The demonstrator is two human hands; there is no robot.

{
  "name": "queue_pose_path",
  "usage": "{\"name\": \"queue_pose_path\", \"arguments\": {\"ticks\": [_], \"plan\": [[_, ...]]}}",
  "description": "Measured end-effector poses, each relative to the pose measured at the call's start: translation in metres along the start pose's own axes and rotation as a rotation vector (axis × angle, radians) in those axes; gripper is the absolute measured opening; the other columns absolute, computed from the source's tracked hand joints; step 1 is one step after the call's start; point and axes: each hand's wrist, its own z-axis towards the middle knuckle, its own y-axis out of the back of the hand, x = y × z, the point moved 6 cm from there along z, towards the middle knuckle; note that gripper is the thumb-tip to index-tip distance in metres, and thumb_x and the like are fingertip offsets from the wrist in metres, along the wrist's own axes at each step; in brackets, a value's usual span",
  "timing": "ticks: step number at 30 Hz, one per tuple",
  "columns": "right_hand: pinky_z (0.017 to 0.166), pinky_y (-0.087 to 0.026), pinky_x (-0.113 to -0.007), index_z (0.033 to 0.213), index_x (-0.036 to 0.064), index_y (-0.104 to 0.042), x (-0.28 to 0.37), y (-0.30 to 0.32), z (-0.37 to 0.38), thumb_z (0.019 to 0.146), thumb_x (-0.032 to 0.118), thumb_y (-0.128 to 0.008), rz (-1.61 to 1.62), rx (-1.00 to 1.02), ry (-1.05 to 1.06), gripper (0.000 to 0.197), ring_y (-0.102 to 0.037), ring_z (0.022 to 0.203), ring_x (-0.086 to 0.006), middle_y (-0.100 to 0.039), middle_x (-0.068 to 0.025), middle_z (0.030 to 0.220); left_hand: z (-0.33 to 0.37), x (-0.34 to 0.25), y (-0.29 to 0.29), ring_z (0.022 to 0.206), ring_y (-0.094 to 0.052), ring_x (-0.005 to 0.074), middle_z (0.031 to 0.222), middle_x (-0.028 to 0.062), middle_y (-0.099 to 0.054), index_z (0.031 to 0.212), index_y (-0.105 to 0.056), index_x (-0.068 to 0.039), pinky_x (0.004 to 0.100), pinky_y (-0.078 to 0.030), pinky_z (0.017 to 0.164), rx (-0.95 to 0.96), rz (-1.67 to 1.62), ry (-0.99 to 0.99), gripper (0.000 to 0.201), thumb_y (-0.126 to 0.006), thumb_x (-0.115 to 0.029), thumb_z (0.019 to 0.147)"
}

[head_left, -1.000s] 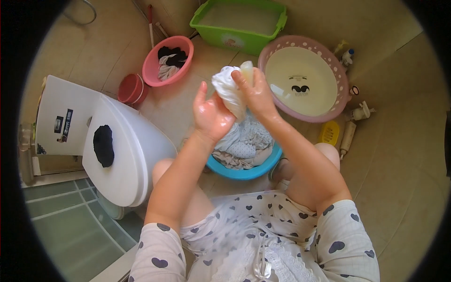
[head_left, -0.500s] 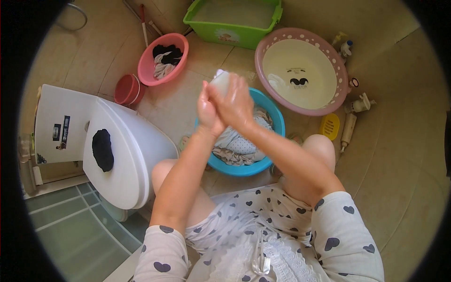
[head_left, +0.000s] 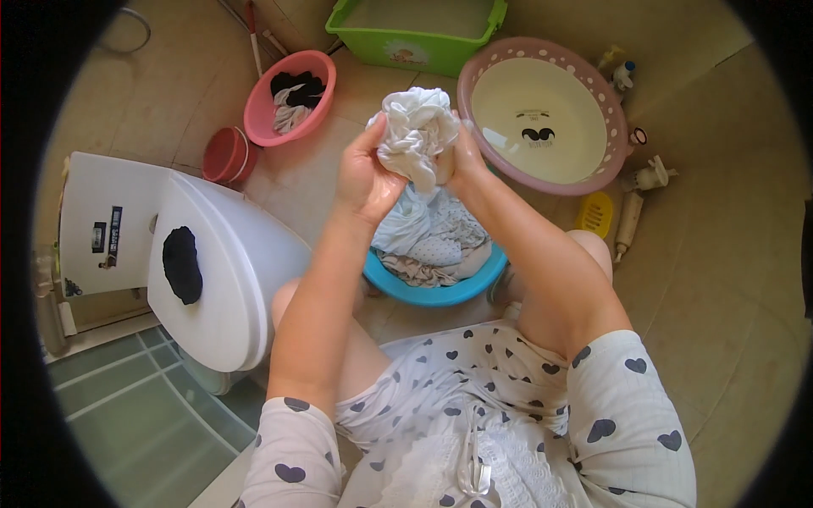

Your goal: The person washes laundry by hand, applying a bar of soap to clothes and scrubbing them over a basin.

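Observation:
Between my two hands is a crumpled white cloth (head_left: 417, 127), wet-looking and bunched up, raised above the far rim of a blue basin (head_left: 432, 294). My left hand (head_left: 373, 178) grips its left side, thumb on the fabric. On the other side my right hand (head_left: 464, 152) holds it, most of those fingers hidden behind the cloth. Below, the blue basin stands between my feet, heaped with pale laundry (head_left: 436, 233), some of it light blue and some dotted. Whether the held cloth touches the heap, I cannot tell.
Beyond stand a pink basin (head_left: 325, 106) with black and white clothes, a green tub (head_left: 406, 52) and a mauve basin (head_left: 606, 161) of water. At left is a white toilet (head_left: 224, 279) with a black cloth (head_left: 181, 265) on its lid. Bottles and a yellow soap dish (head_left: 596, 214) line the right.
My hands, pressed together around the white cloth before, have moved apart to its two sides. The cloth now shows as a loose, crumpled bunch.

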Motion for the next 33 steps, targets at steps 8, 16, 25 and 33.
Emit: {"name": "queue_pose_path", "arguments": {"ticks": [8, 16, 25, 33], "plan": [[0.073, -0.048, -0.038, 0.094, 0.0095, -0.055, 0.037, -0.021, -0.007, 0.085, 0.041, -0.045, 0.055, 0.172, 0.019, 0.034, -0.060, 0.078, -0.0230, -0.060, -0.0094, 0.090, 0.001, 0.018, 0.013, 0.112, -0.048, 0.0277, 0.122, 0.0141, -0.049, 0.123, -0.043, -0.001, 0.0428, -0.036, 0.096, -0.048, 0.122, 0.158, 0.054, -0.042, -0.044, 0.089], [0.074, -0.041, -0.043, 0.092, 0.0033, -0.053, -0.012, -0.065, -0.069, 0.065, 0.041, -0.069, -1.423, -0.074, 0.866, 0.050, -0.051, 0.087, -0.0312, -0.056, -0.0158, 0.093, -0.001, 0.008, 0.049, 0.101, -0.049, 0.0295, 0.114, 0.0148, -0.045, 0.115, -0.040, -0.008, 0.0459, -0.038, 0.091, -0.440, -0.078, 0.096, 0.079, -0.051, -0.071, 0.068], [0.076, -0.041, -0.041, 0.095, 0.0002, -0.052, 0.023, -0.020, -0.020, 0.065, 0.039, -0.072, -1.039, -0.418, 0.524, 0.053, -0.052, 0.091, -0.0300, -0.055, -0.0172, 0.095, 0.006, 0.034, 0.034, 0.106, -0.050, 0.0230, 0.118, 0.0108, -0.049, 0.119, -0.043, -0.006, 0.0392, -0.040, 0.093, -0.202, 0.076, -0.124, 0.038, -0.038, -0.030, 0.091], [0.080, -0.042, -0.042, 0.098, -0.0019, -0.052, 0.001, -0.044, -0.050, 0.063, 0.046, -0.070, -1.148, -0.388, 0.820, 0.062, -0.053, 0.094, -0.0351, -0.057, -0.0195, 0.098, -0.004, 0.029, 0.045, 0.102, -0.053, 0.0208, 0.113, 0.0091, -0.053, 0.119, -0.044, -0.006, 0.0348, -0.045, 0.087, -0.240, 0.262, -0.023, 0.037, -0.043, -0.030, 0.089]]}}
